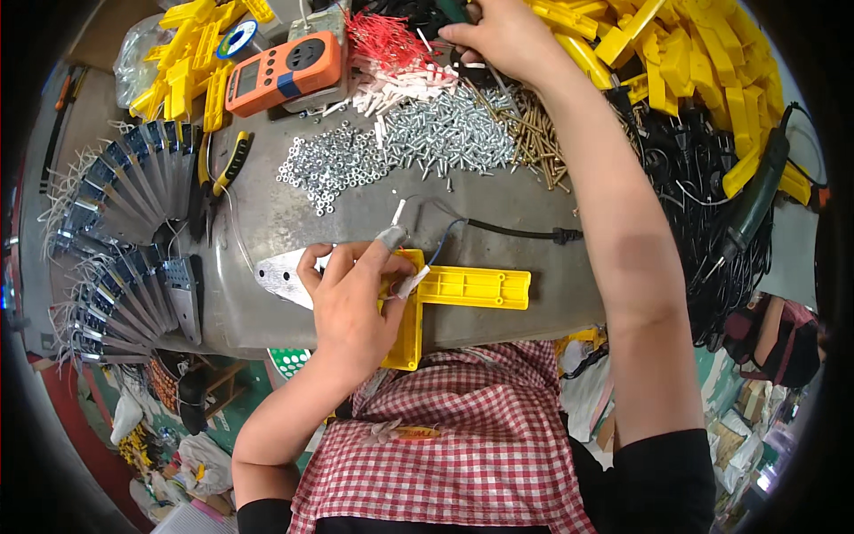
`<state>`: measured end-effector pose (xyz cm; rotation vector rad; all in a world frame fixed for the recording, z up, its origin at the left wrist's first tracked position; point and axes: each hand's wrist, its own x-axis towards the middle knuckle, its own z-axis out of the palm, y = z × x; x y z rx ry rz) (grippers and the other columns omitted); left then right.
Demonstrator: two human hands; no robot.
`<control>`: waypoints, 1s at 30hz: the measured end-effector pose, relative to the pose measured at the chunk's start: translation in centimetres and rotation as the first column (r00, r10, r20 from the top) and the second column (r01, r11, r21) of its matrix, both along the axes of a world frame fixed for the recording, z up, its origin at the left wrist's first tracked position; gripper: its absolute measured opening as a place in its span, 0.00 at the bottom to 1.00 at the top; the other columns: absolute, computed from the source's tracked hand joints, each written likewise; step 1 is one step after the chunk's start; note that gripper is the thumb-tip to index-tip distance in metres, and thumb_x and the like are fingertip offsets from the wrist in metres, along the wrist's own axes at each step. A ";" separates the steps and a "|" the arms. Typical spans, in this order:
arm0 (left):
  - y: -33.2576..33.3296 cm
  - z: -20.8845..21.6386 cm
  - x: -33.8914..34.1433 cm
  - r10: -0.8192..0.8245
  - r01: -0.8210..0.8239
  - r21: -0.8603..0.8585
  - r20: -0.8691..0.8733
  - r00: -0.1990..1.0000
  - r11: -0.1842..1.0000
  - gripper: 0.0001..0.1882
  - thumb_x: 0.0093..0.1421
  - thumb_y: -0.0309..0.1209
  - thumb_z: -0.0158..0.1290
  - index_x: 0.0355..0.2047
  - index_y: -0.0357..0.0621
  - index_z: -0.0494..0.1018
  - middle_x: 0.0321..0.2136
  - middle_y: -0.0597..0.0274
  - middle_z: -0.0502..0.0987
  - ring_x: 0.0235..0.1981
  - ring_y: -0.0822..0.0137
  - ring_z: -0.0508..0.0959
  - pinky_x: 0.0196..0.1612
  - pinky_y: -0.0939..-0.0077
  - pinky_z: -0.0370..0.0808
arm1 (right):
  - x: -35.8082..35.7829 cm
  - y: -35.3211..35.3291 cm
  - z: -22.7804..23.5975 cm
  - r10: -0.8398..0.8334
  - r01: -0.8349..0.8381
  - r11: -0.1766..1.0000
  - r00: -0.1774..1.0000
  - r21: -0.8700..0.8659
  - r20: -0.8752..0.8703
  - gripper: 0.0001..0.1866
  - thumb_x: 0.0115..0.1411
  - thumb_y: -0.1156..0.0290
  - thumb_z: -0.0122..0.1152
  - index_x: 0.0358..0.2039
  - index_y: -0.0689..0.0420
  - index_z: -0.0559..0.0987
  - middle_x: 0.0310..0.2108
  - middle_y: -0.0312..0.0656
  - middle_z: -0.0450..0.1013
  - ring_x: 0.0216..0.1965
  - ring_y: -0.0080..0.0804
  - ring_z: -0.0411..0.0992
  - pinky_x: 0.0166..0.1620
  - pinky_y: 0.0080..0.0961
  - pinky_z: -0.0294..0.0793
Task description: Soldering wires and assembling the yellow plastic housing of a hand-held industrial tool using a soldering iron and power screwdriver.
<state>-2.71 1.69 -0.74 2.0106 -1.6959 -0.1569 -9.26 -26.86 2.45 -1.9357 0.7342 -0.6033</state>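
Observation:
My left hand [351, 298] is closed over a T-shaped yellow plastic housing [476, 287], thumb and fingers around its near bar. A pointed silver metal plate [280, 274] sticks out to the left from under those fingers. Grey wrapping covers one fingertip, and a thin white sleeve [398, 212] stands up beside it. From the housing a blue wire runs to a black power cord [520, 233]. My right hand [503, 40] reaches to the far edge, fingers pinched together by the piles of small parts; what they hold is too small to make out.
Nuts [329, 165], silver screws [449, 129], brass-coloured screws [538, 133] and white sleeves [414, 84] lie in heaps. An orange meter [285, 76] and yellow-handled pliers [233, 165] are left, above fanned metal plates [133, 191]. Yellow housings [703, 53] and black cords [694, 187] crowd the right.

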 end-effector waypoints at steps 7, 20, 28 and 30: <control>1.9 0.2 0.5 -0.146 0.147 0.008 0.168 0.975 0.989 0.26 0.41 0.24 0.60 0.44 0.42 0.71 0.40 0.63 0.76 0.44 0.59 0.72 0.55 0.52 0.55 | -7.8 9.0 1.0 0.217 -0.474 0.815 0.784 0.334 0.582 0.18 0.65 0.59 0.47 0.34 0.64 0.73 0.29 0.37 0.69 0.31 0.23 0.66 0.36 0.22 0.65; 3.9 0.5 0.2 -0.319 0.306 0.114 0.128 0.939 0.945 0.21 0.52 0.29 0.50 0.48 0.40 0.70 0.51 0.55 0.71 0.52 0.61 0.70 0.59 0.46 0.55 | -6.8 16.1 -2.0 0.111 -0.656 0.625 0.610 0.422 0.785 0.31 0.68 0.48 0.36 0.18 0.59 0.67 0.20 0.39 0.63 0.23 0.29 0.58 0.31 0.25 0.56; 3.6 0.8 0.1 -0.340 0.334 0.067 0.118 0.933 0.940 0.19 0.52 0.30 0.49 0.44 0.38 0.71 0.47 0.53 0.73 0.51 0.59 0.71 0.58 0.42 0.56 | -5.3 18.3 2.8 0.267 -0.430 0.778 0.886 0.458 0.379 0.25 0.68 0.56 0.39 0.25 0.62 0.74 0.28 0.45 0.67 0.30 0.30 0.64 0.36 0.26 0.62; 3.5 1.0 0.8 -0.308 0.303 -0.109 -0.031 0.951 0.947 0.18 0.48 0.29 0.55 0.41 0.39 0.73 0.43 0.55 0.74 0.49 0.58 0.72 0.57 0.44 0.59 | -4.2 16.9 2.3 0.318 -0.434 0.851 0.875 0.297 0.366 0.24 0.67 0.59 0.37 0.25 0.63 0.74 0.28 0.45 0.68 0.31 0.31 0.65 0.37 0.26 0.64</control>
